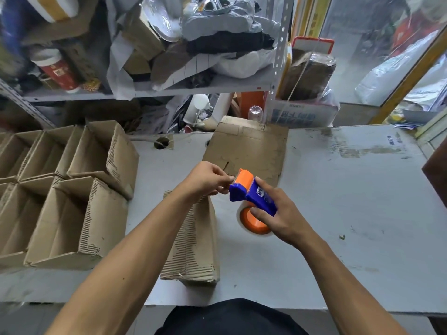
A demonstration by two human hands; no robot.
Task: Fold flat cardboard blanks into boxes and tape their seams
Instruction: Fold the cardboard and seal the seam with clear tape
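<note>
Cardboard lay nearest the person as a folded box (193,240), on its side on the grey table (350,201) under the left forearm, its seam not visibly taped. Just above it, both hands met over the tape dispenser (251,197). The right hand (278,216) was wrapped round the blue body, thumb pressed on its side, with the clear tape roll and its orange hub hanging below the palm. The left hand (208,180) had its fingertips pinched together at the orange front end of the dispenser, apparently on the loose end of the tape, though the tape itself was too thin to make out. I judged the step to be freeing the tape end, ahead of sealing the box below. The next move would call for drawing out a clean length without letting it stick to itself, then bringing the dispenser down onto the seam. Beyond the hands, a flat blank (249,151) rested at the far edge of the table. To the left, several open finished boxes (72,209) stood packed side by side, and cluttered shelves (169,90) rose behind.
</note>
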